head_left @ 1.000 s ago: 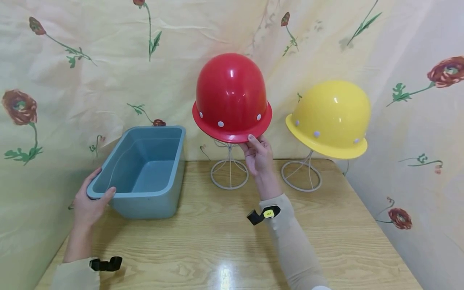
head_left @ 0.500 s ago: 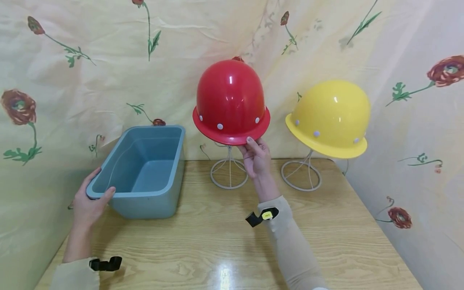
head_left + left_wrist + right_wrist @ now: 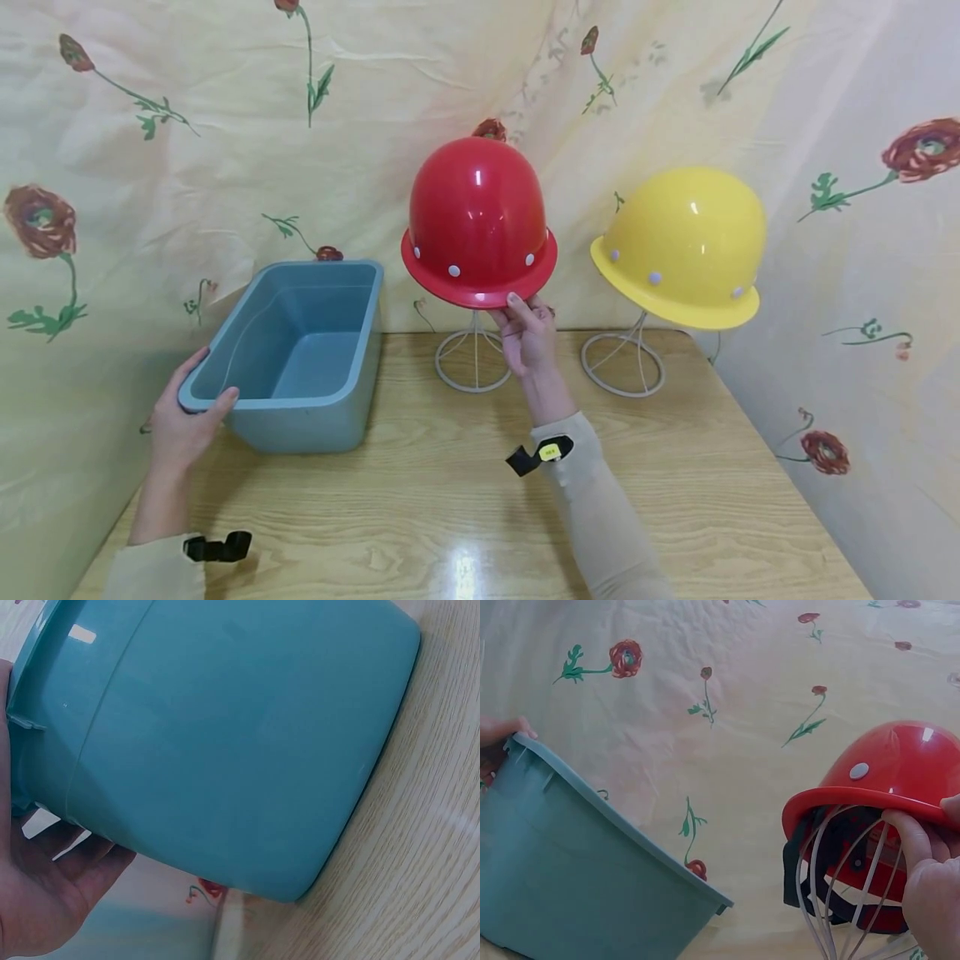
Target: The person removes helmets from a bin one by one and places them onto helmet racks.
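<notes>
My right hand (image 3: 531,337) pinches the front brim of a red hard hat (image 3: 477,208), thumb on top and fingers underneath. The hat sits over a white wire stand (image 3: 476,367); in the right wrist view the stand's wires (image 3: 866,877) run up inside the shell, beside a dark headband (image 3: 840,904). At the left, my left hand (image 3: 183,417) grips the near left corner of a blue-green plastic tub (image 3: 360,392), thumb over the rim. The left wrist view shows its fingers (image 3: 97,862) against the tub's outer wall.
A yellow hard hat (image 3: 686,242) rests tilted on a second wire stand (image 3: 626,387) at the right. Everything stands on a wooden table (image 3: 420,500), with a flower-patterned cloth (image 3: 187,167) hanging behind and along the sides.
The red hard hat has come down lower over its stand, my right hand moving down with it. My left hand and the tub have stayed in place.
</notes>
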### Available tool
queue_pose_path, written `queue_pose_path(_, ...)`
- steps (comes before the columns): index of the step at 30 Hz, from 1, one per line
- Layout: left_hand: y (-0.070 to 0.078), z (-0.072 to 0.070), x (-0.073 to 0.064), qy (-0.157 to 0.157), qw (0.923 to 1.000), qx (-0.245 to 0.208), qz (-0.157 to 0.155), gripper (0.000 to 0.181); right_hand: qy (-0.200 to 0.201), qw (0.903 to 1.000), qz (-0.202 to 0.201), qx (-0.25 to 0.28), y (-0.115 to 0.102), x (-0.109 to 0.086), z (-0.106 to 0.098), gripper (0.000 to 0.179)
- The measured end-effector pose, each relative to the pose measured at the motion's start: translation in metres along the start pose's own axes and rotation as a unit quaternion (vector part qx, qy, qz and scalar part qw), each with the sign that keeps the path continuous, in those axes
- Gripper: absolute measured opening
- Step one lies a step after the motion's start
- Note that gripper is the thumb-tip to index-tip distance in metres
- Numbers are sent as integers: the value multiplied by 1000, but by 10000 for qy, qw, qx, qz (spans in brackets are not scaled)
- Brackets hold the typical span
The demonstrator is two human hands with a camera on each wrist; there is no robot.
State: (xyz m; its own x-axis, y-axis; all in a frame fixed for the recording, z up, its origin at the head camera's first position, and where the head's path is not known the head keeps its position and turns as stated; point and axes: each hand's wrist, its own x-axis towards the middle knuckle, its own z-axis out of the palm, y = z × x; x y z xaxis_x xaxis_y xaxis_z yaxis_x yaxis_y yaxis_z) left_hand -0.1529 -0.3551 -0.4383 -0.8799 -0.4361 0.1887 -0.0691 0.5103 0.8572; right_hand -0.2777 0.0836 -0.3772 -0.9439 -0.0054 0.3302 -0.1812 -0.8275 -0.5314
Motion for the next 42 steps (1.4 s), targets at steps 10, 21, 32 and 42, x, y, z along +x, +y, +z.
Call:
queue_pose_path(10,0,0,0,-42,10000,-18,82,80,83,9999,54,-23,7,-2,-3,36)
queue_pose_path(21,2,0,2,106,9999,-87,99,77,199,9997,84,64,14,-6,-6,37)
queue_pose_path(32,-5,1,6,-69,9999,-65,49,79,511,9982,285,-89,21,-16,-8,35)
queue_pose_path(42,-8,-2,9,37,9998,-181,-112,77,640,9950,405,-646,28,-17,-12,32)
